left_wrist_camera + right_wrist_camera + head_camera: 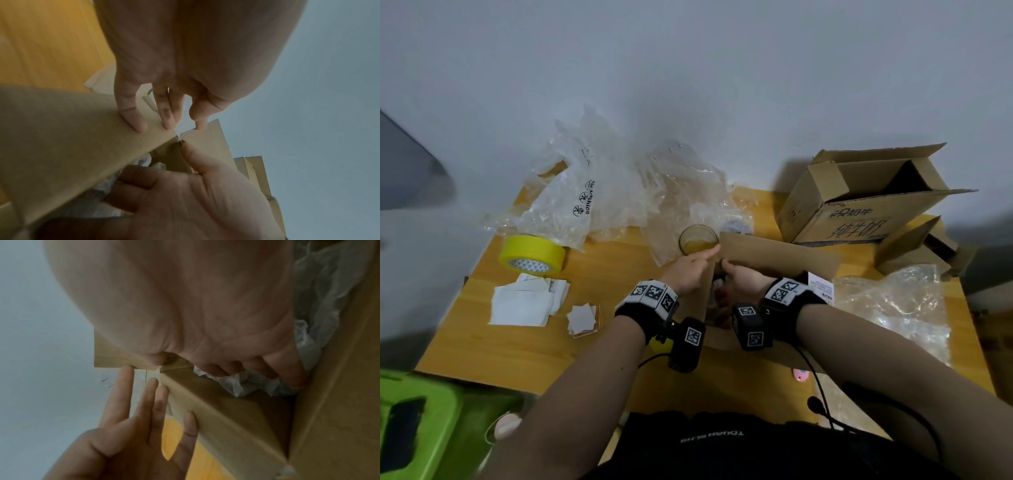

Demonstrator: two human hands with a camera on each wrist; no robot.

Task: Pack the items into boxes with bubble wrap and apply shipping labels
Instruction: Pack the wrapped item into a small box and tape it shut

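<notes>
An open cardboard box point(777, 257) stands in front of me on the wooden table point(517, 349), its far flap raised. My left hand point(702, 260) lies with straight fingers point(133, 120) against the outside of the box's left wall point(226, 418), the forefinger touching the far flap's corner. My right hand point(732, 270) reaches into the box. Its thumb point(191, 155) presses at that corner and its fingers point(257, 366) rest on crumpled plastic wrap point(246, 384) inside. What lies under the wrap is hidden. A white shipping label point(820, 287) shows by my right wrist.
A glass cup point(698, 240) stands just beyond my left hand. Bubble wrap point(619, 192) is piled at the back, more point(893, 308) at the right. Yellow tape point(532, 255) and loose labels point(524, 301) lie left. Two open boxes point(859, 198) stand back right.
</notes>
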